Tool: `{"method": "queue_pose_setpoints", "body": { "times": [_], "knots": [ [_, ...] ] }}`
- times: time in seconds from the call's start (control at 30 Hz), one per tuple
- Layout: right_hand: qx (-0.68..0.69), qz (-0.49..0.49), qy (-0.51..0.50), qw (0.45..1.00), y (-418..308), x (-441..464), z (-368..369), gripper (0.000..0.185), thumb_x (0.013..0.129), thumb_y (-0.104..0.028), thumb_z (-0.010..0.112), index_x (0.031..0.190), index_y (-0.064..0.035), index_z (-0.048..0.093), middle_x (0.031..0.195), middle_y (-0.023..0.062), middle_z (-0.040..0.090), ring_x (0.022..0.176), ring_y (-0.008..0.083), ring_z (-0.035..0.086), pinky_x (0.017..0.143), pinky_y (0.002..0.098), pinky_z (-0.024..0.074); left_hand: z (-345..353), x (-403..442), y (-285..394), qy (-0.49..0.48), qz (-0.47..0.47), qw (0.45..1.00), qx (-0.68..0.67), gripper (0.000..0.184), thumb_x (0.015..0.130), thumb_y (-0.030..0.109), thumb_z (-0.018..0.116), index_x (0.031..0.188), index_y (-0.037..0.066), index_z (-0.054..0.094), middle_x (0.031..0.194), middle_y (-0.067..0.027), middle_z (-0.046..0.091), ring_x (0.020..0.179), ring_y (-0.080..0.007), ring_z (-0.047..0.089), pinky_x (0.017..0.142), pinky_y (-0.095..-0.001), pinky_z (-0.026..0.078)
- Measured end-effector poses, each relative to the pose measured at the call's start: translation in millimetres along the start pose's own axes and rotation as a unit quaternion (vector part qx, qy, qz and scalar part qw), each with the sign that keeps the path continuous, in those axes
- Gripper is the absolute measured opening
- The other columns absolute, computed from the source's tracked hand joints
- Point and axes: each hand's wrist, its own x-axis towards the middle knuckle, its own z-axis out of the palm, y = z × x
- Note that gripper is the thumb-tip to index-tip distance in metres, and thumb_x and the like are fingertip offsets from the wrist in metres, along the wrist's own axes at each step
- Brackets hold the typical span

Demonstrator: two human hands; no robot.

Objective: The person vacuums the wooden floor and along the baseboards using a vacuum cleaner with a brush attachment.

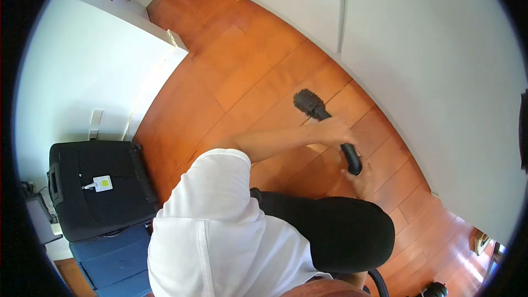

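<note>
A black vacuum cleaner handle (351,159) with a round bristled brush head (309,103) on its far end is held over the wooden floor. My left hand (333,132) wraps round the neck just behind the brush. At the curved lower end, my right hand (362,180) has its thumb and fingers about the handle; part of this hand is hidden behind it. The bristles look greyish, and I cannot tell whether they touch the floor. A piece of black hose (378,283) shows below my bent knee (357,234).
White cabinet doors (423,77) run along the right. On the left stand a black suitcase (99,198) with a white tag and a blue suitcase (113,258), beside a white wall (93,66). A dark object (434,290) lies at the bottom right.
</note>
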Motion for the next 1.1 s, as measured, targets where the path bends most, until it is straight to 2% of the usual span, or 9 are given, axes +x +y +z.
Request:
{"method": "queue_pose_setpoints", "body": {
  "times": [0.2, 0.23, 0.33, 0.43, 0.53, 0.67, 0.77, 0.87, 1.1],
  "knots": [
    [0.037, -0.019, -0.020, 0.999, -16.8, -3.9, 12.1, 0.048, 0.078, -0.031, 0.077, 0.116, -0.0067, 0.059, 0.092, 0.0213, 0.066, 0.086, 0.0375, 0.065, 0.075, 0.0455, 0.0500, -1.2, -21.6, 22.1, 0.043, 0.003, 0.999, 0.027, 0.021, 0.069, 0.030, 0.076, 0.083, 0.019, 0.065, 0.083, 0.0047, 0.065, 0.095, -0.0201, 0.063, 0.086, -0.0443, 0.043],
    [0.026, -0.023, -0.013, 0.999, -22.4, -1.6, 9.8, 0.048, 0.080, -0.031, 0.076, 0.117, -0.0063, 0.059, 0.090, 0.0202, 0.066, 0.084, 0.0363, 0.066, 0.074, 0.0444, 0.0502, -12.4, -20.2, 27.4, -0.030, -0.026, 0.999, 0.033, 0.041, 0.072, 0.030, 0.077, 0.109, 0.018, 0.065, 0.113, -0.0033, 0.064, 0.119, -0.0253, 0.054, 0.101, -0.0498, 0.037],
    [0.023, 0.011, -0.031, 0.999, -29.6, -3.4, -13.8, 0.049, 0.082, -0.031, 0.074, 0.122, -0.0071, 0.057, 0.088, 0.0201, 0.067, 0.082, 0.0363, 0.067, 0.072, 0.0435, 0.0504, -38.7, -35.9, 71.2, 0.144, -0.172, 0.967, 0.122, 0.078, 0.072, 0.025, 0.082, 0.142, 0.018, 0.048, 0.142, -0.0191, 0.047, 0.136, -0.0312, 0.041, 0.112, -0.0523, 0.031],
    [0.034, 0.014, -0.007, 0.999, -13.3, -17.2, -25.4, 0.051, 0.082, -0.030, 0.074, 0.125, -0.0093, 0.056, 0.088, 0.0226, 0.067, 0.083, 0.0382, 0.068, 0.071, 0.0442, 0.0504, 8.5, -88.6, 70.4, 0.173, -0.332, 0.926, -0.056, 0.101, 0.077, 0.035, 0.079, 0.155, 0.012, 0.020, 0.157, -0.0299, 0.014, 0.145, -0.0466, 0.020, 0.116, -0.0572, 0.024],
    [-0.015, 0.053, 0.016, 0.998, 6.1, -34.6, -47.7, 0.050, 0.082, -0.024, 0.070, 0.128, -0.0113, 0.054, 0.093, 0.0262, 0.067, 0.088, 0.0437, 0.066, 0.074, 0.0483, 0.0500, 85.1, -170.5, 82.1, 0.125, -0.406, 0.905, -0.019, 0.102, 0.076, 0.044, 0.076, 0.156, 0.016, 0.019, 0.159, -0.0265, 0.012, 0.143, -0.0520, 0.019, 0.114, -0.0610, 0.024],
    [-0.050, 0.081, 0.055, 0.994, 29.1, -74.4, -88.2, 0.047, 0.082, -0.016, 0.067, 0.125, -0.0088, 0.051, 0.096, 0.0288, 0.066, 0.092, 0.0464, 0.065, 0.077, 0.0510, 0.0496, 211.7, -259.3, 110.2, 0.107, -0.375, 0.829, 0.400, 0.105, 0.076, 0.056, 0.073, 0.157, 0.021, 0.016, 0.161, -0.0219, 0.010, 0.140, -0.0593, 0.017, 0.113, -0.0661, 0.023],
    [-0.067, 0.072, 0.045, 0.994, 34.7, -82.5, -96.2, 0.052, 0.078, -0.009, 0.064, 0.126, -0.0058, 0.046, 0.098, 0.0296, 0.066, 0.093, 0.0469, 0.065, 0.078, 0.0502, 0.0500, 98.7, -227.0, 122.2, -0.277, -0.483, 0.828, -0.063, 0.114, 0.072, 0.069, 0.069, 0.159, 0.026, 0.009, 0.163, -0.0222, 0.002, 0.138, -0.0636, 0.012, 0.113, -0.0657, 0.022],
    [-0.091, 0.044, 0.063, 0.993, 13.5, -84.1, -93.6, 0.055, 0.076, -0.004, 0.061, 0.129, -0.0042, 0.045, 0.099, 0.0305, 0.066, 0.094, 0.0476, 0.065, 0.080, 0.0508, 0.0503, 108.0, -233.4, 121.5, -0.250, -0.467, 0.847, -0.035, 0.121, 0.069, 0.073, 0.070, 0.159, 0.023, 0.007, 0.159, -0.0333, -0.005, 0.136, -0.0651, 0.014, 0.110, -0.0661, 0.024],
    [-0.098, 0.101, 0.009, 0.990, 15.0, -81.7, -69.1, 0.052, 0.079, -0.008, 0.058, 0.129, -0.0047, 0.044, 0.100, 0.0318, 0.065, 0.096, 0.0470, 0.064, 0.082, 0.0534, 0.0494, 108.3, -236.8, 120.8, -0.243, -0.485, 0.839, -0.031, 0.117, 0.070, 0.077, 0.066, 0.159, 0.028, 0.007, 0.161, -0.0281, -0.006, 0.140, -0.0630, 0.011, 0.113, -0.0652, 0.022]
  ]
}}
